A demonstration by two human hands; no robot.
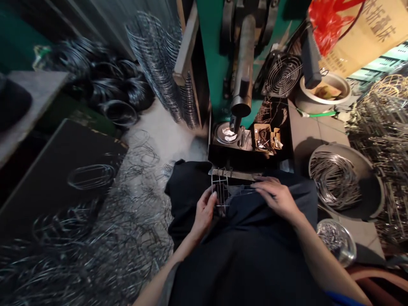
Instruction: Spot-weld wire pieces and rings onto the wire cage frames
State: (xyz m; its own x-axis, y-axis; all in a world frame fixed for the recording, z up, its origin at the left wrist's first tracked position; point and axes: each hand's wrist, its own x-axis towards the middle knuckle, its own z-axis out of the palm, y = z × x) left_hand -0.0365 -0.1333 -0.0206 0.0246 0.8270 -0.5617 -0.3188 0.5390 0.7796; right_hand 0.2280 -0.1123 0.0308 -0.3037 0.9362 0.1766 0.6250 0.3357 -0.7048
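Gripping wire frame (pixel 220 192), hands (pixel 204 211) (pixel 277 197) seemingly half-closed

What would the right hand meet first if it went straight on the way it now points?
Likely the thin wires reaching from the wire frame in the left hand, just beyond the fingertips of the right hand, though depth is hard to judge.

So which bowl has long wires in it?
The big grey basin on the right, with long wires. The small bowl below it holds short bits.
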